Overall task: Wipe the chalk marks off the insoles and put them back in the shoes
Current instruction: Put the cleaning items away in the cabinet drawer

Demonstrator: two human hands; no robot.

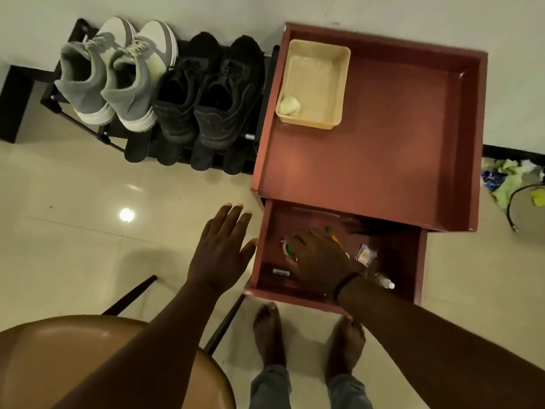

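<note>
— Where are the shoes?

— Two pairs stand on the upper tier of a black shoe rack (pixel 56 97) against the wall: grey sneakers (pixel 115 75) on the left, black sneakers (pixel 206 93) just beside them on the right. More dark toes poke out from the tier below. No insole can be made out; the openings of the black pair are too dark to tell.

— And the hands?

— The right hand (pixel 317 258) is down inside the open drawer (pixel 295 296) of a reddish-brown cabinet (pixel 383 143), palm down over small clutter. Its fingers lie across a white and green packet (pixel 286 248), with a yellow item (pixel 336 239) at its far edge; I cannot tell whether they pinch anything. The left hand (pixel 221 252) hovers above the floor just left of the drawer, fingers straight and spread, holding nothing.

— What else is in the drawer?

— A small wrapped sachet (pixel 365 255) and a clear little bottle (pixel 383 281) near the wrist.

— On the cabinet top?

— A cream plastic basket (pixel 342 84) in the back left corner, with a pale crumpled wad (pixel 289 106) in it.

— Around the person?

— Bare feet (pixel 268 335) stand just before the drawer, a brown chair seat (pixel 88 349) at lower left, and litter (pixel 507 178) lies on the floor to the right.
</note>
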